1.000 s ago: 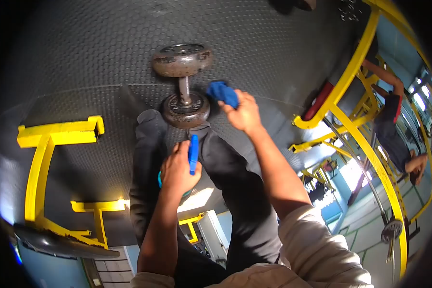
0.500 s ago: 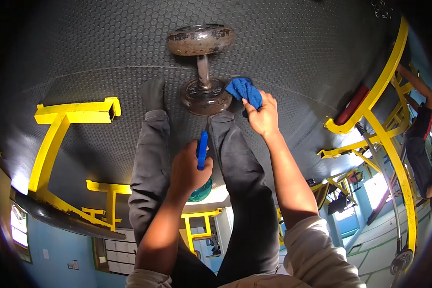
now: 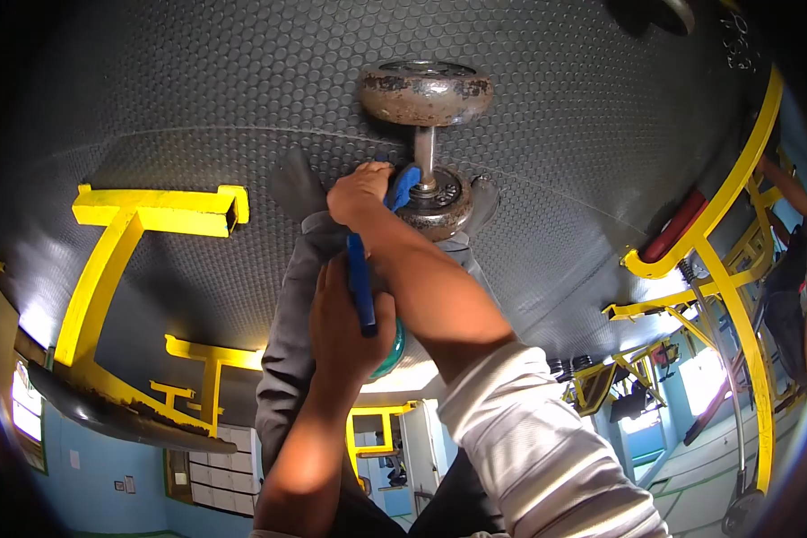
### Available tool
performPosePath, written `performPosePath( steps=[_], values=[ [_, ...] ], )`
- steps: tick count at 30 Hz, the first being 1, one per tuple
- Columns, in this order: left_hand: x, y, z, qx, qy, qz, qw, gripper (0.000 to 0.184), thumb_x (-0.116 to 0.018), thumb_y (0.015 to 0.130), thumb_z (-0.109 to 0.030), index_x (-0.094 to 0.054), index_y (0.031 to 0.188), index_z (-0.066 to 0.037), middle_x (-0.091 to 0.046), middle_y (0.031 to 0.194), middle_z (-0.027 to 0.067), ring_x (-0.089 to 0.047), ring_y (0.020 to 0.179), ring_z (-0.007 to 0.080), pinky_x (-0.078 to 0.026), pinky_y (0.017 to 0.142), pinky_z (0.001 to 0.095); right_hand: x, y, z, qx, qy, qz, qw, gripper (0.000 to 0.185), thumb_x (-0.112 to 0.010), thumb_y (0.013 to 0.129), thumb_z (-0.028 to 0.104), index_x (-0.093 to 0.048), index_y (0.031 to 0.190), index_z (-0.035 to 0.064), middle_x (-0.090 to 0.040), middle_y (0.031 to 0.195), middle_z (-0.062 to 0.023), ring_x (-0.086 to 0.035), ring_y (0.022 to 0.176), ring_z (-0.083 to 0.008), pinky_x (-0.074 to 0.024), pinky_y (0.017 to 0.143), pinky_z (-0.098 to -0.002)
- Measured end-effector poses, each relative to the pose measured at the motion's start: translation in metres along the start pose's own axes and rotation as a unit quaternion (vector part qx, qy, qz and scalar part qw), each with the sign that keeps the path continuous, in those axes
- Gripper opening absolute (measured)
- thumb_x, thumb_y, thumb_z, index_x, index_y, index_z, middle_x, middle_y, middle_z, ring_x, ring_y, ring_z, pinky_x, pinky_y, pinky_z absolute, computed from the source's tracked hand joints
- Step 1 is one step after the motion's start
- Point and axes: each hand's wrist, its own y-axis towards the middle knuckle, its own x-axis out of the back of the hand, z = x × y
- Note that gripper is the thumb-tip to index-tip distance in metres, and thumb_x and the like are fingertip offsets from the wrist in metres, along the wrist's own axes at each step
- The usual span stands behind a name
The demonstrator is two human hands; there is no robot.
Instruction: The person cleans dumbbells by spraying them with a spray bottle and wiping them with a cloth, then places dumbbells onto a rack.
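A worn, rusty dumbbell [image 3: 426, 100] stands upright on its lower weight on the floor, between my feet. My right hand [image 3: 360, 193] is reached across to the left side of that lower weight, its fingers closed round a blue cloth [image 3: 403, 188]. The cloth appears to touch the weight near the handle, though the hand partly hides it. Below, my left hand [image 3: 339, 327] grips a spray bottle [image 3: 360, 287] with a blue trigger head. The bottle's green body shows only in part behind the hand and the right forearm.
Dark studded rubber matting [image 3: 242, 99] covers the floor. A yellow bench frame [image 3: 152, 215] is at the left, and a yellow rack [image 3: 744, 143] with a red pad stands at the right. Another person [image 3: 785, 278] is at the far right edge. Another weight [image 3: 668, 13] lies at the top right.
My right hand has moved with the cloth from the right of the dumbbell across to its left. The view has shifted, and the dumbbell appears further right. My left hand still grips the spray bottle.
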Motion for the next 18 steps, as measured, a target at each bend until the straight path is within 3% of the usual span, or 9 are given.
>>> performPosePath(
  steps=[3,5,7,9,11,13,15,16,18],
  values=[
    [-0.004,-0.004,-0.006,0.052,-0.005,0.006,0.999,0.042,-0.059,0.073,-0.007,-0.052,0.113,0.002,-0.059,0.104,0.0215,-0.059,0.098,0.0407,-0.048,0.085,0.0448,-0.002,-0.043,-0.046,0.13,0.085,-0.043,0.987,0.035,-0.062,0.08,0.027,-0.066,0.11,0.009,-0.058,0.123,-0.0174,-0.051,0.121,-0.0336,-0.0358,0.104,-0.0487],
    [-0.005,-0.006,-0.011,0.096,-0.013,0.009,0.995,0.039,-0.059,0.072,-0.004,-0.055,0.111,0.0,-0.062,0.106,0.0187,-0.06,0.103,0.0374,-0.047,0.089,0.0413,-0.007,-0.092,-0.096,0.154,0.233,-0.15,0.948,0.033,-0.062,0.074,0.022,-0.067,0.106,0.0156,-0.061,0.115,-0.013,-0.056,0.114,-0.0309,-0.0333,0.104,-0.0544],
    [-0.004,-0.006,-0.012,0.105,-0.026,0.019,0.994,0.04,-0.06,0.072,-0.003,-0.055,0.111,0.0,-0.062,0.107,0.0189,-0.061,0.104,0.0365,-0.048,0.09,0.0404,-0.044,-0.105,-0.147,0.205,0.246,-0.362,0.875,0.03,-0.066,0.067,0.019,-0.066,0.097,0.0169,-0.063,0.11,-0.0107,-0.059,0.108,-0.0294,-0.0372,0.099,-0.0532],
    [0.0,-0.003,-0.015,0.108,-0.028,0.014,0.994,0.04,-0.06,0.072,-0.004,-0.055,0.112,-0.001,-0.062,0.106,0.0191,-0.062,0.102,0.0372,-0.048,0.089,0.0406,-0.051,-0.096,-0.18,0.188,0.285,-0.34,0.876,0.025,-0.06,0.07,0.016,-0.065,0.095,0.0111,-0.066,0.098,-0.0104,-0.061,0.104,-0.0318,-0.0423,0.096,-0.0475],
    [0.001,-0.004,-0.016,0.101,-0.026,0.053,0.993,0.041,-0.061,0.072,-0.006,-0.055,0.113,-0.001,-0.062,0.105,0.0202,-0.062,0.099,0.0389,-0.049,0.088,0.0415,-0.034,-0.066,-0.192,0.035,0.473,-0.171,0.863,0.024,-0.055,0.076,0.016,-0.064,0.096,0.0069,-0.068,0.092,-0.0155,-0.062,0.102,-0.0353,-0.0455,0.095,-0.039],
    [0.0,-0.005,-0.013,0.08,-0.016,0.047,0.996,0.044,-0.062,0.072,-0.009,-0.052,0.114,0.001,-0.06,0.102,0.0216,-0.061,0.094,0.0405,-0.05,0.082,0.0441,-0.033,-0.014,-0.203,-0.019,0.42,-0.131,0.898,0.03,-0.05,0.081,0.016,-0.066,0.105,0.0075,-0.068,0.099,-0.0192,-0.063,0.102,-0.0363,-0.0464,0.094,-0.0352],
    [0.002,-0.003,-0.007,0.062,-0.001,0.036,0.997,0.048,-0.064,0.071,-0.012,-0.05,0.115,0.002,-0.059,0.1,0.0231,-0.061,0.088,0.0421,-0.05,0.077,0.0468,-0.051,0.036,-0.223,0.081,0.41,-0.059,0.907,0.038,-0.049,0.082,0.017,-0.067,0.116,0.0138,-0.065,0.111,-0.0205,-0.061,0.108,-0.0342,-0.0449,0.096,-0.0348],
    [0.001,-0.005,-0.006,0.057,0.0,0.041,0.998,0.049,-0.064,0.071,-0.013,-0.05,0.115,0.002,-0.059,0.101,0.0229,-0.061,0.088,0.0419,-0.051,0.076,0.0465,-0.071,0.051,-0.231,0.089,0.497,-0.05,0.862,0.036,-0.048,0.083,0.015,-0.065,0.113,0.0039,-0.068,0.101,-0.0206,-0.065,0.097,-0.0298,-0.0471,0.089,-0.0317],
    [0.001,-0.008,-0.009,0.055,-0.001,0.062,0.997,0.051,-0.065,0.072,-0.014,-0.049,0.118,0.001,-0.059,0.103,0.0228,-0.061,0.088,0.0418,-0.051,0.077,0.0466,-0.059,0.029,-0.237,0.053,0.416,-0.086,0.903,0.037,-0.048,0.083,0.014,-0.065,0.114,0.004,-0.067,0.102,-0.0223,-0.065,0.098,-0.033,-0.0479,0.089,-0.0338]
  ],
)
